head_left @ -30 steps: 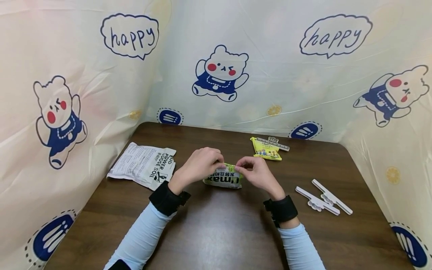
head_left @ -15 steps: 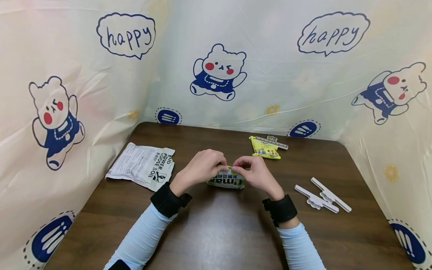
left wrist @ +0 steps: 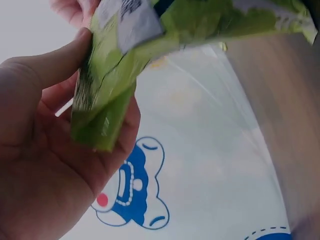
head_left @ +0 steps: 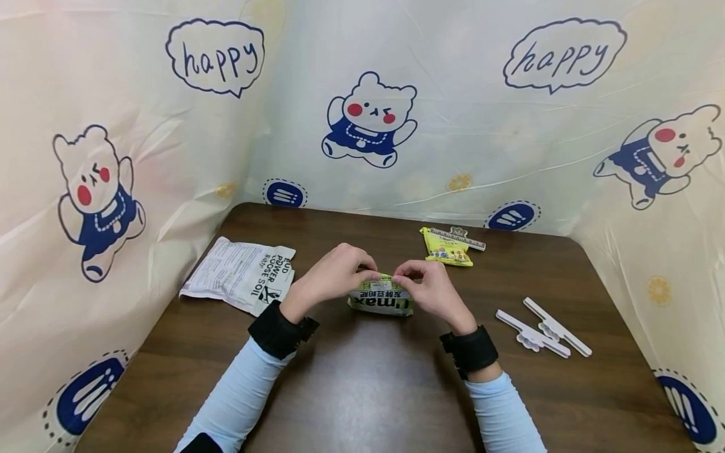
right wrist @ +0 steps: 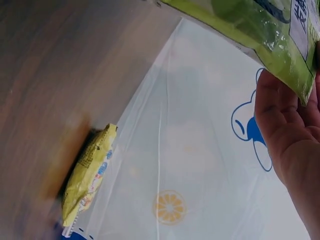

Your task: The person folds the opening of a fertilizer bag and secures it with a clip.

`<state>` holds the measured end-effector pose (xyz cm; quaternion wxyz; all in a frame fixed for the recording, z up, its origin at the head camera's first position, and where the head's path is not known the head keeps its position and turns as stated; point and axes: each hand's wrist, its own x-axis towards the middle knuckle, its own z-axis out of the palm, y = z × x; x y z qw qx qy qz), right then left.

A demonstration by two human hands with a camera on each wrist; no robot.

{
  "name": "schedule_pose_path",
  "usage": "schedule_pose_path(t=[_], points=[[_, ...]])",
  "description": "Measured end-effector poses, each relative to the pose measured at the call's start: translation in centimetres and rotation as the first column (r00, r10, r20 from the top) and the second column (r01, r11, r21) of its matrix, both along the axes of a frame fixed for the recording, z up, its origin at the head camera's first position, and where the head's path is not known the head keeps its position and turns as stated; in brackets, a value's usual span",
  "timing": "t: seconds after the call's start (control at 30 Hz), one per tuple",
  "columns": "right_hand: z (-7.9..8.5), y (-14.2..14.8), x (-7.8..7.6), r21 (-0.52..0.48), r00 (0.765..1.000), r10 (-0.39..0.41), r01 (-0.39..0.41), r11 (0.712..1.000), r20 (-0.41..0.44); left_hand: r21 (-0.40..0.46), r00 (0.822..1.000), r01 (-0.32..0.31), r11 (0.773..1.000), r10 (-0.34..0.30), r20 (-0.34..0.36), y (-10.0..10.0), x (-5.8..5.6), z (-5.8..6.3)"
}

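Observation:
A green and white plastic bag [head_left: 381,301] with bold dark lettering stands on the table at the middle, its upper edge between both hands. My left hand [head_left: 343,270] pinches the left part of that edge; in the left wrist view the thumb lies on the green film [left wrist: 107,95] with the fingers behind it. From the other side my right hand [head_left: 429,288] pinches the edge's right part. The right wrist view shows a corner of the green bag [right wrist: 287,60] against those fingers. The two hands are a short gap apart.
A white soil bag [head_left: 240,274] lies at the table's left. Behind my right hand is a small yellow packet [head_left: 447,248] with a long clip [head_left: 457,238] across its top. Two white sealing clips [head_left: 544,330] lie on the right. Printed curtains [head_left: 481,126] surround the table [head_left: 351,390].
Both hands keep their pinch on the bag's upper edge. My left hand has risen slightly, and more of the bag's front shows than half a second ago.

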<state>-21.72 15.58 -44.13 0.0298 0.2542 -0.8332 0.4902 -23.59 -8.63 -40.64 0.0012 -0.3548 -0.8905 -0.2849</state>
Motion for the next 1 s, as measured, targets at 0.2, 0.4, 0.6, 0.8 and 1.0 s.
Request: schedule_pose_path(t=[0.2,0.4,0.6,0.8,1.0], points=[[-0.1,0.2,0.1,0.001,1.0,0.005,-0.005,1.0,0.013,0.005,0.999,0.027,1.0,-0.027,-0.044,-0.1,0.0,0.0],[0.1,0.1,0.4,0.006,0.999,0.033,-0.033,0.999,-0.014,0.018,0.992,0.054,0.998,-0.052,-0.117,0.2,0.4,0.2],[0.5,0.2,0.5,0.018,0.997,0.063,-0.062,0.998,-0.043,0.031,0.987,0.071,0.997,-0.066,-0.15,0.6,1.1,0.2],[0.8,0.4,0.6,0.021,0.995,0.069,-0.068,0.998,-0.077,0.027,0.978,0.069,0.997,-0.062,-0.2,1.0,1.5,0.2],[0.3,0.2,0.4,-0.001,0.993,0.049,-0.049,0.999,-0.105,-0.02,0.985,0.036,0.999,-0.039,-0.167,1.2,1.3,-0.1]])
